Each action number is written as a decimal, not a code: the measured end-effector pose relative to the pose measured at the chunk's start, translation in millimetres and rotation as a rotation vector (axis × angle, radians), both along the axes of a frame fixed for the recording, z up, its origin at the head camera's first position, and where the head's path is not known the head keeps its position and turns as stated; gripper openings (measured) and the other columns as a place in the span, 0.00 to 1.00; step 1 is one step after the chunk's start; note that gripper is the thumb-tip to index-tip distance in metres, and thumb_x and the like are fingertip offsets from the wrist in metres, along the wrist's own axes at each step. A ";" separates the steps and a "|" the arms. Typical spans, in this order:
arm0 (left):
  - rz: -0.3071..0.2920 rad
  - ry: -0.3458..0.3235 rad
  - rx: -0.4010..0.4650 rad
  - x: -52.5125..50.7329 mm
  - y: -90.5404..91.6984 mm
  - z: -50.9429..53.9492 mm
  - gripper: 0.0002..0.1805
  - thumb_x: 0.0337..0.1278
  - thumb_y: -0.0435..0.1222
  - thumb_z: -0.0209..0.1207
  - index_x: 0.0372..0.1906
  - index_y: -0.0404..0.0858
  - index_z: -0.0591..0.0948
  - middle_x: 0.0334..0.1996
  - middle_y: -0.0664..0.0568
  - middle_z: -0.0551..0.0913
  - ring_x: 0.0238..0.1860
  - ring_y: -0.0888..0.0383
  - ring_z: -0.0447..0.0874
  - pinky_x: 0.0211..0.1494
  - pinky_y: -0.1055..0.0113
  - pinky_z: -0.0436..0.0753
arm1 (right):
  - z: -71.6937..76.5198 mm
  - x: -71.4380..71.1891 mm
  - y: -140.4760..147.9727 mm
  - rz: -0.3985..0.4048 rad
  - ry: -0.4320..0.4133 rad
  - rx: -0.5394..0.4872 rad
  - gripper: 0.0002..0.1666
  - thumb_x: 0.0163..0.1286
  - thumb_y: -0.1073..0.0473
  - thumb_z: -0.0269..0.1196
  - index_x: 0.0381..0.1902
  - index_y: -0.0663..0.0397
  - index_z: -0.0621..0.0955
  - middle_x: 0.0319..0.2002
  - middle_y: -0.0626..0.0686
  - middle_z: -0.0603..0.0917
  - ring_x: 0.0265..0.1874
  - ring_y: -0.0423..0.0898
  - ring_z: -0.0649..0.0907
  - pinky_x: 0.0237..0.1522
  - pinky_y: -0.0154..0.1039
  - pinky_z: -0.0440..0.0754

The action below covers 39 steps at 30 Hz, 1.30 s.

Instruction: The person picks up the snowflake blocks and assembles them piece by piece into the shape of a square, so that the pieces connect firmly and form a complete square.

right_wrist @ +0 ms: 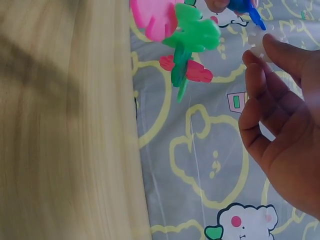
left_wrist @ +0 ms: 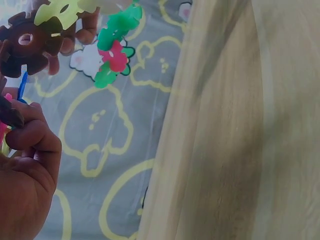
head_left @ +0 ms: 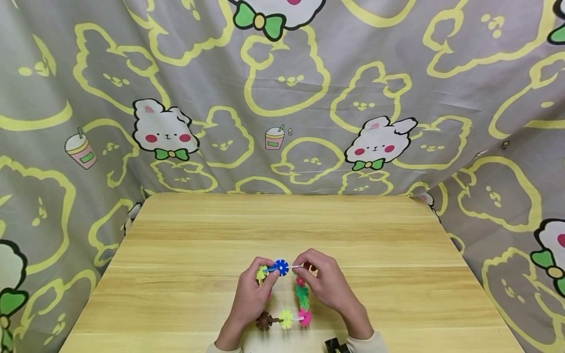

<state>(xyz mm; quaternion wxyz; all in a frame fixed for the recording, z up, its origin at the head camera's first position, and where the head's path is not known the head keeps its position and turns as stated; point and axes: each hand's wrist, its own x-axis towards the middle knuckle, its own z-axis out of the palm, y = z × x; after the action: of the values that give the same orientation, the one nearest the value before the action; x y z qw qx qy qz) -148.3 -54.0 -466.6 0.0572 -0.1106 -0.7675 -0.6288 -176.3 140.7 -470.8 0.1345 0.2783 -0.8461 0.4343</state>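
Above the table, a chain of notched plastic snowflake discs hangs in a loop between two hands. At its top left, the left hand [head_left: 253,294] pinches the chain by the blue disc [head_left: 281,267], near a light blue and a yellow-green piece. Between thumb and forefinger, the right hand [head_left: 328,279] grips a white disc [right_wrist: 256,42], edge-on beside the blue one; whether the two join, I cannot tell. Down the right side run red [head_left: 300,281], green [head_left: 302,293] and pink [head_left: 305,318] discs. Yellow [head_left: 286,319] and brown [head_left: 264,321] discs form the lower side. Fingers hide part of the left side.
The wooden table [head_left: 176,284] reaches back to a grey curtain [head_left: 309,181] printed with yellow outlines and white rabbits, which also hangs at both sides. A black object [head_left: 335,345] shows at the bottom edge by the right sleeve.
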 end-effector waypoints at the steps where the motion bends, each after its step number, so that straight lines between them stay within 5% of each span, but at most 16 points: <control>1: -0.004 0.009 -0.008 -0.1 0.2 -0.6 0.05 0.63 0.30 0.58 0.42 0.35 0.77 0.11 0.42 0.73 0.10 0.74 0.60 0.13 0.78 0.64 | -0.5 -0.2 -0.3 0.004 0.018 -0.002 0.05 0.64 0.60 0.66 0.34 0.42 0.81 0.30 0.39 0.82 0.30 0.32 0.77 0.31 0.29 0.78; 13: -0.018 -0.067 -0.007 -10.2 2.4 -29.8 0.04 0.64 0.35 0.59 0.41 0.43 0.77 0.09 0.52 0.71 0.07 0.72 0.63 0.11 0.78 0.63 | -3.1 -0.4 -3.3 0.007 0.154 -0.049 0.06 0.60 0.67 0.67 0.30 0.50 0.82 0.28 0.44 0.83 0.26 0.34 0.77 0.30 0.23 0.75; 17: -0.043 -0.051 0.013 -11.3 0.7 -31.3 0.04 0.65 0.38 0.59 0.41 0.45 0.77 0.09 0.54 0.71 0.07 0.70 0.64 0.10 0.77 0.63 | -5.1 -0.6 -4.7 -0.013 0.159 -0.055 0.07 0.59 0.68 0.68 0.30 0.50 0.82 0.28 0.44 0.83 0.26 0.33 0.77 0.29 0.23 0.75; 25: 0.000 -0.005 0.012 -10.9 0.1 -32.4 0.04 0.63 0.36 0.60 0.41 0.44 0.77 0.11 0.49 0.74 0.07 0.71 0.64 0.10 0.76 0.65 | -4.2 1.4 -2.7 -0.046 0.101 0.017 0.10 0.61 0.60 0.69 0.40 0.42 0.83 0.35 0.41 0.84 0.31 0.33 0.78 0.30 0.33 0.79; 30: 0.062 -0.016 -0.020 -6.8 1.0 -15.7 0.05 0.62 0.30 0.60 0.40 0.40 0.78 0.09 0.54 0.71 0.07 0.73 0.60 0.14 0.76 0.65 | -7.3 3.7 7.0 -0.109 0.014 -0.015 0.20 0.58 0.61 0.71 0.48 0.38 0.81 0.39 0.41 0.84 0.33 0.37 0.78 0.34 0.33 0.76; 34: 0.086 -0.028 -0.019 -2.2 1.5 0.1 0.05 0.60 0.27 0.59 0.39 0.38 0.78 0.07 0.53 0.68 0.08 0.74 0.59 0.15 0.75 0.65 | -12.7 2.2 10.6 -0.213 -0.169 -0.038 0.16 0.66 0.58 0.65 0.50 0.38 0.80 0.41 0.38 0.80 0.34 0.37 0.76 0.33 0.31 0.75; 39: 0.082 -0.024 -0.022 -6.5 1.4 -15.1 0.05 0.61 0.28 0.59 0.40 0.38 0.77 0.06 0.51 0.67 0.07 0.75 0.58 0.14 0.75 0.64 | -23.8 -0.3 7.0 -0.278 -0.443 -0.037 0.19 0.74 0.50 0.55 0.59 0.48 0.78 0.46 0.44 0.82 0.42 0.40 0.76 0.41 0.34 0.76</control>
<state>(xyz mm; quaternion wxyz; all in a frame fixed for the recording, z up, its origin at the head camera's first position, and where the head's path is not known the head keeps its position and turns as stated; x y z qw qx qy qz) -154.8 -52.6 -481.7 0.0725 -0.0723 -0.7790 -0.6186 -176.6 147.7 -494.6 0.0093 0.0549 -0.8769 0.4774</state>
